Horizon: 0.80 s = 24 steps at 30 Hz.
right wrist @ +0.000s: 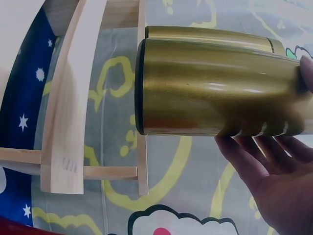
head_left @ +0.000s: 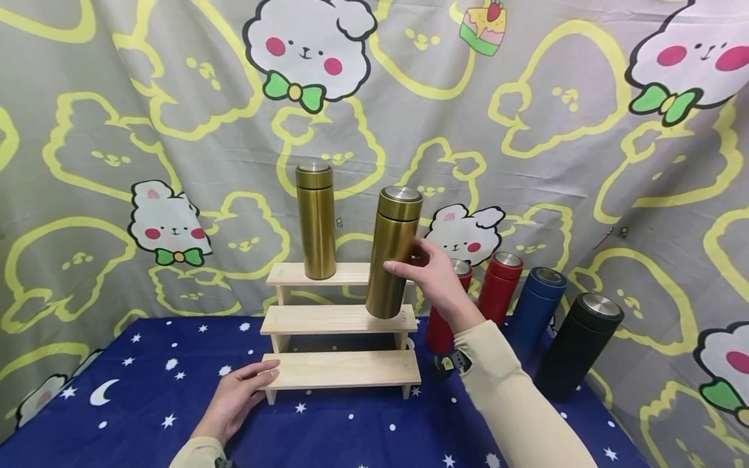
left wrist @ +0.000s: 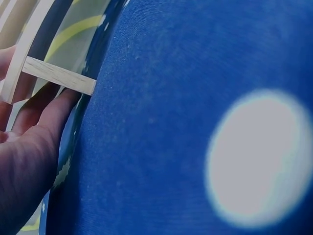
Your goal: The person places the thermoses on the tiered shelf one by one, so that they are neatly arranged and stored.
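So the right hand (head_left: pixel 435 276) has its grip wrapped around the upper half of a gold thermos bottle (head_left: pixel 393 253), fingers curled round the front and thumb behind. In the right wrist view those fingers (right wrist: pixel 254 147) sit under the gold body, so the bottle fills the grip. The bottle is tilted a bit, its base on the middle step of the wooden three-step riser (head_left: pixel 339 320), toward that step's right end; can't tell if the base sits flat.

A second gold thermos bottle (head_left: pixel 316 221) stands upright on the riser's top step, left of the held one and not touching it.

The left hand (head_left: pixel 236 396) lies flat on the blue star-print desk (head_left: pixel 146 390), grip spread apart, fingertips touching the left end of the riser's bottom step. Nothing is held in it.

To the right of the riser, behind the right arm, stand two red bottles (head_left: pixel 497 286), a blue one (head_left: pixel 535 312) and a black one (head_left: pixel 579 344).
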Available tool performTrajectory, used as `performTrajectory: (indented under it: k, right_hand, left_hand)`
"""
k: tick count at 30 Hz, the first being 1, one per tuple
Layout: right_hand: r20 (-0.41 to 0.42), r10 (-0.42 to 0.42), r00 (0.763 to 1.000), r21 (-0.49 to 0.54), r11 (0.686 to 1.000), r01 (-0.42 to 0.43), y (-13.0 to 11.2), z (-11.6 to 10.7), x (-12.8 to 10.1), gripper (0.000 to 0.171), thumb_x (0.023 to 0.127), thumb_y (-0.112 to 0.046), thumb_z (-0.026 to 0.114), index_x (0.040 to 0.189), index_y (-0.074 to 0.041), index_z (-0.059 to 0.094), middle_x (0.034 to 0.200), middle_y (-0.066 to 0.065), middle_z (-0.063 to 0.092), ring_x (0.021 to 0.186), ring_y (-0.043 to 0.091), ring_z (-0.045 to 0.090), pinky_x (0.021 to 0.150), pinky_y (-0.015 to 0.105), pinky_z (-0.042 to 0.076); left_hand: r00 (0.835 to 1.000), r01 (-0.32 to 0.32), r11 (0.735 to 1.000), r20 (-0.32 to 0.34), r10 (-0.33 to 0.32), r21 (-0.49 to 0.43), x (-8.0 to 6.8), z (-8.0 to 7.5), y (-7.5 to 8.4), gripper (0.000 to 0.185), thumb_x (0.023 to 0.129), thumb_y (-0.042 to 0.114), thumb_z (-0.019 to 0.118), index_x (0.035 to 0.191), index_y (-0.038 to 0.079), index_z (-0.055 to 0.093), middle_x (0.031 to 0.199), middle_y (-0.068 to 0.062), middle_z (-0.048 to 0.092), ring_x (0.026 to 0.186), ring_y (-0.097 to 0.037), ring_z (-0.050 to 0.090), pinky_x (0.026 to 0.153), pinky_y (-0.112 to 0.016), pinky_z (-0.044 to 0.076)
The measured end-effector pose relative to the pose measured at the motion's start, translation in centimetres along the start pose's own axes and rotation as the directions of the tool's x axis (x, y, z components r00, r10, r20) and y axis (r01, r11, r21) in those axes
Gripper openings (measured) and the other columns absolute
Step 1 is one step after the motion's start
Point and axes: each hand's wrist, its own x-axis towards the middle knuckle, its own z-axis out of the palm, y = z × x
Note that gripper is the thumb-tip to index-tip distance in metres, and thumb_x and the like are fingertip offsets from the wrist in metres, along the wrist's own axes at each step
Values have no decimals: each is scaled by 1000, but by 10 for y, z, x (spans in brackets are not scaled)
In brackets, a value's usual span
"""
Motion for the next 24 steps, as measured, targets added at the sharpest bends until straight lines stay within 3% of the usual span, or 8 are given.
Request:
performTrajectory:
  k: [10,24]
  right_hand:
    - [0,17,1000,-26,1000,-17,-4,1,19,64,83,-30,81,137,-7,54,123,13,58,112,29,54,96,46,47]
    - [-19,3,1000,12,1000,-3,-7,3,44,64,83,-27,81,136,-5,54,121,11,58,110,26,55,95,42,47]
  left_hand:
    - [1000,-10,1000,1,10,5,0,-1,-2,44,84,23,80,120,1,69,143,-25,44,108,-20,58,92,-39,51]
    - [1000,-9,1000,-5,9,2,-1,0,-1,43,84,22,80,119,0,70,142,-25,45,107,-21,59,92,-41,51]
